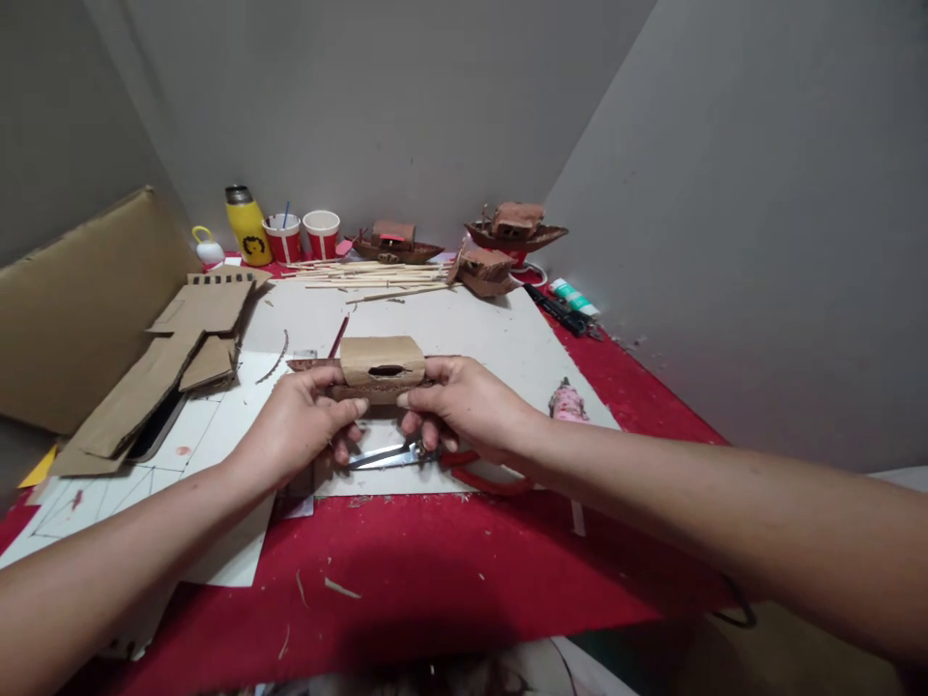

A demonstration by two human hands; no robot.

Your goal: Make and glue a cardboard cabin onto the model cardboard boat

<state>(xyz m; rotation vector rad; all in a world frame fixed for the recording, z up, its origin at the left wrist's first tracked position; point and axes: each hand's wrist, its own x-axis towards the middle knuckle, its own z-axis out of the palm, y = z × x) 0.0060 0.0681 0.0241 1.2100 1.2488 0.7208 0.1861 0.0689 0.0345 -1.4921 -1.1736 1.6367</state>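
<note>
Both hands hold a small cardboard model boat [377, 372] just above a white board [478, 338]. Its arched tan cardboard roof has a dark slot in the front. My left hand [301, 425] pinches the boat's left end, fingers closed round it. At the right end my right hand [464, 406] grips the hull, thumb on top. Under the hands lie scissors [406, 454] with red handles, blades pointing left; my right fingers rest close above them.
Red cloth [435, 570] covers the table. Cardboard pieces [174, 348] and a big cardboard sheet [72, 309] lie left. At the back: yellow bottle [247, 227], two red-white cups [301, 235], wooden sticks [369, 277], other model boats [507, 232]. A glue tube [572, 296] lies right.
</note>
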